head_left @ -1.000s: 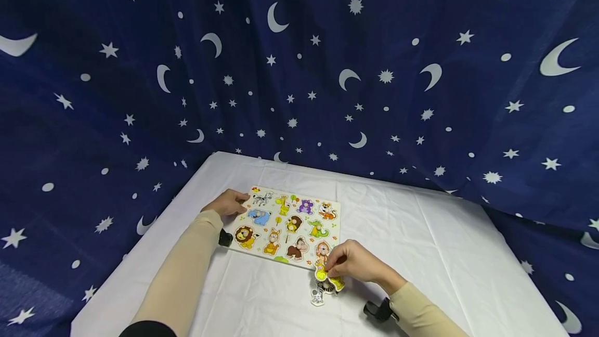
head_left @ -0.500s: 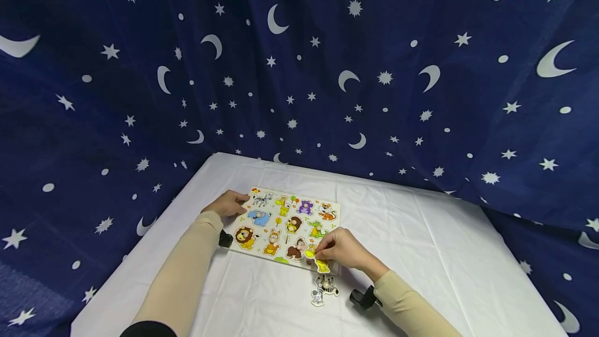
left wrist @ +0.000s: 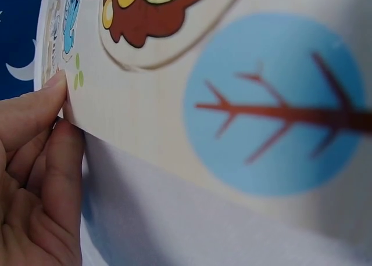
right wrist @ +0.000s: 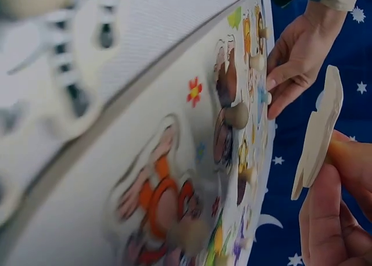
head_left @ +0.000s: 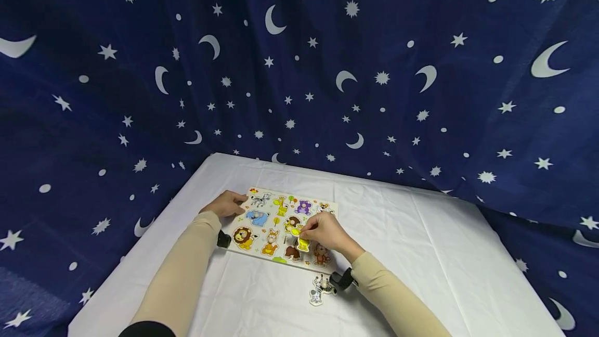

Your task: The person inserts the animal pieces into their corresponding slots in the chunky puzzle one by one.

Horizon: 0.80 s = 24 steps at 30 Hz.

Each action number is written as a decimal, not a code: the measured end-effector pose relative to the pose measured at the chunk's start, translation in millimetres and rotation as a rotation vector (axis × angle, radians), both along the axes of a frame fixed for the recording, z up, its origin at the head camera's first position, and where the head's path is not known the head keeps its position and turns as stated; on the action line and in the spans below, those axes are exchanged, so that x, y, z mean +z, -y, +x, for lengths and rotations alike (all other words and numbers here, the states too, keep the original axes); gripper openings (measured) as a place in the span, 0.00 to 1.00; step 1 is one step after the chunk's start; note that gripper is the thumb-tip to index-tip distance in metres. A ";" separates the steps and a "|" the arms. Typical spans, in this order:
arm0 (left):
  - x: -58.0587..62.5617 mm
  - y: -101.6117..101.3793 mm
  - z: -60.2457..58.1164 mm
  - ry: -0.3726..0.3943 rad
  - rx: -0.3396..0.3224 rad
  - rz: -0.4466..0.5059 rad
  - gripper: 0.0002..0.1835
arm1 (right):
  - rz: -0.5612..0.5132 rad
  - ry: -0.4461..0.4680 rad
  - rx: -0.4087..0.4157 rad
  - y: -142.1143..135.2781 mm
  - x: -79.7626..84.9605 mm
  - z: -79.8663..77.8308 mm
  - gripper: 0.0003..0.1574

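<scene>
A wooden animal knob puzzle board [head_left: 258, 249] lies on the white cloth. My left hand [head_left: 225, 204] pinches its left edge, with thumb and fingertips at the rim in the left wrist view. My right hand [head_left: 327, 230] pinches a yellow giraffe puzzle piece [head_left: 303, 244] and holds it over the board, overlapping the gorilla piece in the head view. From the right wrist, the giraffe piece [right wrist: 319, 132] shows edge-on, raised off the board, its knob hidden by my fingers. A zebra puzzle piece [head_left: 320, 291] lies on the cloth just in front of the board, near my right wrist.
Lion [head_left: 243, 238], kangaroo [head_left: 270, 243], elephant [head_left: 257, 217] and several other animal pieces sit in the board. A giraffe picture [head_left: 281, 206] and a zebra picture [head_left: 260, 200] show along its far side. A dark blue starry curtain [head_left: 299, 66] hangs behind the table.
My right hand has lifted the giraffe piece from on top of the zebra piece and carried it left and away from me over the board. The left hand stays at the board's edge.
</scene>
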State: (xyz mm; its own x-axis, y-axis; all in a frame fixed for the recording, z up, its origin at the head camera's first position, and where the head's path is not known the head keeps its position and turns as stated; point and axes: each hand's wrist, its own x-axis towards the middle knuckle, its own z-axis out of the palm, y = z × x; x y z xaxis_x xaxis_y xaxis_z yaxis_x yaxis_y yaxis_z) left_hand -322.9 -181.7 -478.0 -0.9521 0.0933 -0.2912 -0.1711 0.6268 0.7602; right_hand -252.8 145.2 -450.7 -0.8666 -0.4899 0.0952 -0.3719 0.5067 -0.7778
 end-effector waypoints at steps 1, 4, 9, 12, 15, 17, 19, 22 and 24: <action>0.2 -0.1 0.2 -0.002 0.000 0.001 0.31 | 0.003 -0.002 -0.005 3.4 0.1 -1.7 0.04; -0.3 -0.6 1.0 -0.001 0.002 0.000 0.31 | 0.014 -0.002 -0.037 10.8 0.8 -6.0 0.04; -0.4 -0.6 -0.8 -0.001 0.007 -0.022 0.31 | 0.014 -0.001 -0.080 17.2 1.1 -15.3 0.05; -0.5 0.8 -0.9 -0.002 0.009 -0.017 0.31 | 0.012 -0.004 -0.097 20.0 0.9 -22.6 0.05; 0.0 1.4 -0.1 -0.006 0.009 -0.010 0.31 | 0.027 0.000 -0.121 22.2 1.0 -30.1 0.06; 0.1 1.3 0.8 -0.007 0.004 -0.004 0.30 | 0.045 -0.006 -0.134 23.6 0.9 -35.2 0.07; -0.1 1.1 1.3 -0.003 0.004 0.005 0.31 | 0.056 -0.008 -0.147 25.2 0.7 -40.7 0.08; -0.9 1.2 1.4 -0.005 -0.003 0.007 0.30 | 0.065 -0.020 -0.162 28.6 1.5 -48.3 0.08; -1.6 1.5 1.1 -0.007 0.000 0.015 0.31 | 0.070 -0.037 -0.168 31.5 1.9 -53.6 0.08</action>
